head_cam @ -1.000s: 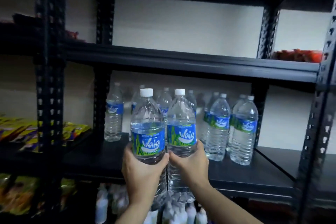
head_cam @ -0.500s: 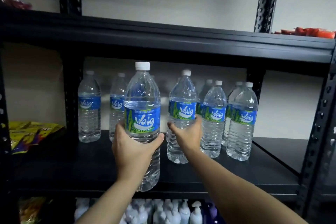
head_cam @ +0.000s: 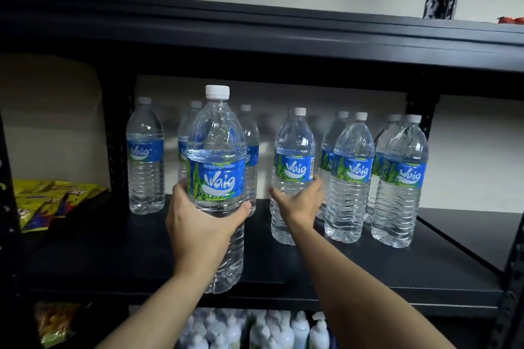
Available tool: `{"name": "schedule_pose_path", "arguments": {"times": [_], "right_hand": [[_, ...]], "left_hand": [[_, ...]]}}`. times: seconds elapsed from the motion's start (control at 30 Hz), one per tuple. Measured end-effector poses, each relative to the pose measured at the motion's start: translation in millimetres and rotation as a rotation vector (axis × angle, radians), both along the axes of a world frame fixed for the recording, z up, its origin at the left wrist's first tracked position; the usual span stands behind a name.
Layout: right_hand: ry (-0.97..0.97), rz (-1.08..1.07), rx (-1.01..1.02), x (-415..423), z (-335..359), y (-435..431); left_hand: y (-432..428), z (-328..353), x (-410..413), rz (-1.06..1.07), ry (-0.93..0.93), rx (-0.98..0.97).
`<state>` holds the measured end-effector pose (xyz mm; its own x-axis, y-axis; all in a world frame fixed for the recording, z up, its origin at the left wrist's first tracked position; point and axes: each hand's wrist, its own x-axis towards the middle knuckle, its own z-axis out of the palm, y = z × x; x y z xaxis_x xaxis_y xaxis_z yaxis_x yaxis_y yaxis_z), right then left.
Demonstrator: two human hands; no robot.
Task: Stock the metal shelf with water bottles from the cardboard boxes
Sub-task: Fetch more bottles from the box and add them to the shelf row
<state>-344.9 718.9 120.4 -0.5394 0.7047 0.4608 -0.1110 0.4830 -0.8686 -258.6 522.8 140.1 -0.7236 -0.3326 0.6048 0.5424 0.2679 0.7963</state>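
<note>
My left hand [head_cam: 198, 224] grips a clear water bottle [head_cam: 217, 150] with a blue label and white cap, held near the front edge of the black metal shelf [head_cam: 354, 272]. My right hand [head_cam: 300, 201] wraps around the middle of a second identical bottle [head_cam: 293, 156] whose base stands on the shelf board. Several more bottles stand behind and beside them: one at the far left [head_cam: 145, 156], a pair at the right [head_cam: 401, 178] and others in the back row. No cardboard box is in view.
A shelf board [head_cam: 255, 37] runs close above the bottle caps. Yellow snack packets [head_cam: 48, 201] lie in the bay to the left. White pump bottles [head_cam: 269, 331] fill the level below. A black upright [head_cam: 513, 278] stands at the right edge.
Both hands moved forward and up to the shelf. The right-hand bottle went from held in the air to standing on the shelf board; the left-hand bottle came nearer the shelf's front edge.
</note>
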Motion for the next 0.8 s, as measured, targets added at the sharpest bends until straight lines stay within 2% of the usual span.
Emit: {"name": "schedule_pose_path", "arguments": {"times": [0.8], "right_hand": [[-0.025, 0.065, 0.007, -15, -11, 12]], "left_hand": [[-7, -4, -1, 0.029, -0.002, -0.010]]}}
